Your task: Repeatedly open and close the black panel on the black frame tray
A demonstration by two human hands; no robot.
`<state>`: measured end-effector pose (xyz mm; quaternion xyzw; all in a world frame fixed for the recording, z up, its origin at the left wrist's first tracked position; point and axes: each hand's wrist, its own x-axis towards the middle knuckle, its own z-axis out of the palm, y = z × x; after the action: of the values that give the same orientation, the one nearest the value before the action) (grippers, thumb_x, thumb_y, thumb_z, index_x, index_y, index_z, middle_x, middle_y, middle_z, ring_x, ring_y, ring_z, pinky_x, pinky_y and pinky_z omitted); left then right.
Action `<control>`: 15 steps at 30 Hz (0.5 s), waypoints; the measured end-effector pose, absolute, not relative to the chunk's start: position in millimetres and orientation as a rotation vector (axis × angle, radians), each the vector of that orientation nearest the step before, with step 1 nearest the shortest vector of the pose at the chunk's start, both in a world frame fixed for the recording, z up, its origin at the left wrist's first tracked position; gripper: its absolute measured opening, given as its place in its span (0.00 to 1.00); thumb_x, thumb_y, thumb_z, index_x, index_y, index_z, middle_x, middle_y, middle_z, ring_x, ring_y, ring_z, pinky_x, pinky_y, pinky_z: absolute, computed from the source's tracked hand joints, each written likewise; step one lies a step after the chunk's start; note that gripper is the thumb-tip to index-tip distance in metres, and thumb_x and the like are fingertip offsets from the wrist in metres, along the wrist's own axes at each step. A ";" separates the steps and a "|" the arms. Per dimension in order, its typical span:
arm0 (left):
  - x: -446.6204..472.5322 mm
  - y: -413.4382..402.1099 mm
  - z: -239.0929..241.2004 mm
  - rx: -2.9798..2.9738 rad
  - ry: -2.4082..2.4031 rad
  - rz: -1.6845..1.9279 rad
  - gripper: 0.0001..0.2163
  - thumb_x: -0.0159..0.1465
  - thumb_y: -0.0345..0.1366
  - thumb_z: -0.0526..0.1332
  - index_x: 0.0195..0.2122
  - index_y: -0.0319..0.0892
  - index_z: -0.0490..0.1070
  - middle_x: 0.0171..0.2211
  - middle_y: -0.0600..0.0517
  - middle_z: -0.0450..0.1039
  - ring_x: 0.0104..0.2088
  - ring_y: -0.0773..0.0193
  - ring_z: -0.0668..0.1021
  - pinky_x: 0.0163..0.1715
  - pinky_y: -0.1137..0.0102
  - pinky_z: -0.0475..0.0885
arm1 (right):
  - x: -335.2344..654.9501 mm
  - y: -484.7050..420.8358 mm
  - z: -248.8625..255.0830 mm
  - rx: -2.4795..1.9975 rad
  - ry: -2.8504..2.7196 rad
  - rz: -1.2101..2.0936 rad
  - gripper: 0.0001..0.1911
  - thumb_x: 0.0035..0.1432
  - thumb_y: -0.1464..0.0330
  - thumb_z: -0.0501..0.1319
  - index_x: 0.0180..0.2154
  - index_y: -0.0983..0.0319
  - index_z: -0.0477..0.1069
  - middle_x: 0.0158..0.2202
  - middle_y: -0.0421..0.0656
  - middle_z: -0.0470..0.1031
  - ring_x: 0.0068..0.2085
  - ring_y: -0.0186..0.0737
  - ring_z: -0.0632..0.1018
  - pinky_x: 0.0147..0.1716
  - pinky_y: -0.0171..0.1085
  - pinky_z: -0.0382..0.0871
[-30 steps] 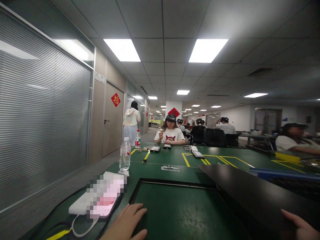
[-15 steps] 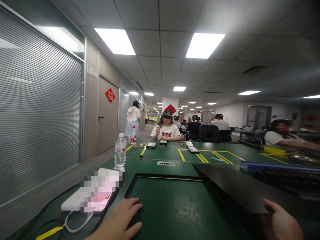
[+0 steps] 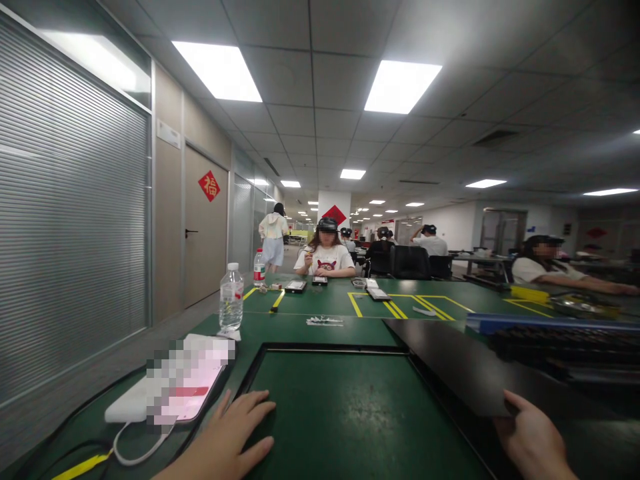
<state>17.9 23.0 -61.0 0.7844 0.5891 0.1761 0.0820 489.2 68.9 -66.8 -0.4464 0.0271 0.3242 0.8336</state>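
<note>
My left hand (image 3: 237, 427) lies with its fingers spread across the left side of a thin black rectangular frame (image 3: 330, 348). That frame rests flat on the green tabletop (image 3: 360, 400), which shows through its middle. In my right hand (image 3: 533, 433) is the near edge of a flat dark panel (image 3: 465, 363), with the thumb on top and the other fingers hidden beneath. The panel sits tilted along the frame's right side, its far corner near the frame's far right corner. Whether panel and frame touch there I cannot tell.
Left of the frame lie a phone (image 3: 200, 393), a white power bank (image 3: 133, 393) and a cable. A water bottle (image 3: 231, 297) stands beyond them. Small parts (image 3: 325, 321) lie past the frame. Black items (image 3: 545, 347) are stacked at right. A person (image 3: 327, 257) sits opposite.
The whole view has shifted slightly, so most things appear further left. My right hand still holds the panel, which keeps nearly the same tilt. My left hand stays on the frame.
</note>
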 end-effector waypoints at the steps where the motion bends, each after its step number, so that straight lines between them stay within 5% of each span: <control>1: 17.9 23.0 -61.1 2.333 1.756 0.534 0.21 0.57 0.49 0.53 0.51 0.51 0.67 0.56 0.48 0.63 0.58 0.54 0.62 0.58 0.49 0.40 | 488.3 68.1 -66.0 -0.945 0.073 0.689 0.14 0.38 0.84 0.58 0.26 0.62 0.67 0.28 0.37 0.69 0.23 0.30 0.72 0.18 0.29 0.71; 15: 9.5 24.1 -60.0 2.354 1.611 0.486 0.23 0.58 0.51 0.52 0.53 0.53 0.64 0.58 0.49 0.60 0.58 0.54 0.60 0.59 0.53 0.45 | 498.9 76.0 -75.9 -0.986 0.077 0.817 0.15 0.42 0.84 0.58 0.33 0.62 0.66 0.26 0.37 0.71 0.21 0.33 0.74 0.20 0.33 0.75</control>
<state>9.5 24.1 -60.0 0.8073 0.5524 0.1668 0.1237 498.9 76.0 -75.9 -0.4598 0.0357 0.3809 0.8014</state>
